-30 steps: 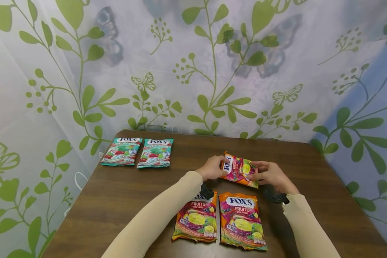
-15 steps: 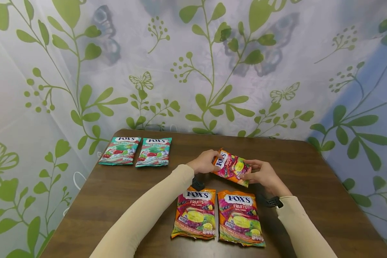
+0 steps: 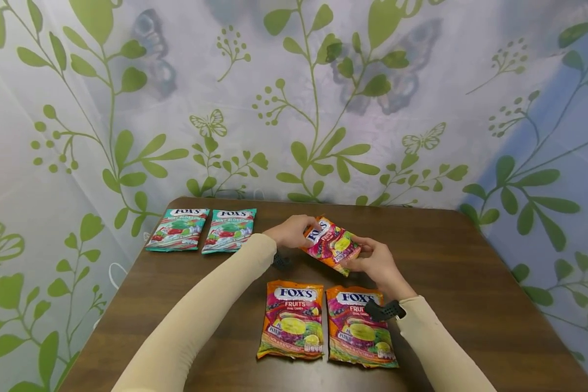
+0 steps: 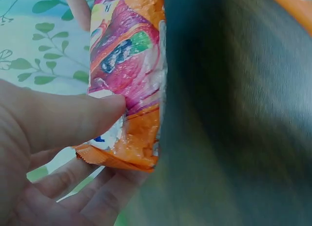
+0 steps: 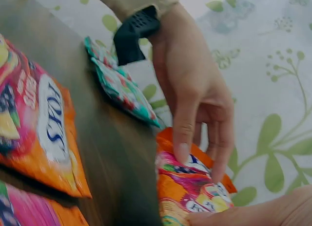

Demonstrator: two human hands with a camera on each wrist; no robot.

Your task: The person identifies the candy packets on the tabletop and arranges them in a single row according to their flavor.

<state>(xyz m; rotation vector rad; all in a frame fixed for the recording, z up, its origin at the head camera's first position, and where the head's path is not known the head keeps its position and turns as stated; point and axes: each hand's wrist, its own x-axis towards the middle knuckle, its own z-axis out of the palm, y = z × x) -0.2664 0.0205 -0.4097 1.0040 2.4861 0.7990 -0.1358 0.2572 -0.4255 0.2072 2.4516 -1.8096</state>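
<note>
Between both hands, tilted above the table, is an orange and magenta FOX'S Fruits candy bag (image 3: 330, 243). My left hand (image 3: 292, 231) pinches its top end; in the left wrist view the thumb lies over the front of the candy bag (image 4: 129, 60) with fingers behind. At the bag's opposite end, my right hand (image 3: 374, 261) grips the lower edge. In the right wrist view my left hand (image 5: 195, 89) shows across the candy bag (image 5: 190, 187). Two more Fruits bags, a left one (image 3: 292, 321) and a right one (image 3: 360, 329), lie flat side by side nearer me.
Two teal FOX'S Mint Blossom bags, one (image 3: 178, 230) beside the other (image 3: 229, 231), lie at the table's back left. The brown wooden table (image 3: 441, 283) ends at a leaf-patterned curtain (image 3: 255, 125). My right wrist strap (image 3: 384, 311) overlaps the right Fruits bag in the head view.
Both hands have moved left with the held candy bag, which is now more tilted. The left forearm has come off the left Fruits bag, leaving it in full view.
</note>
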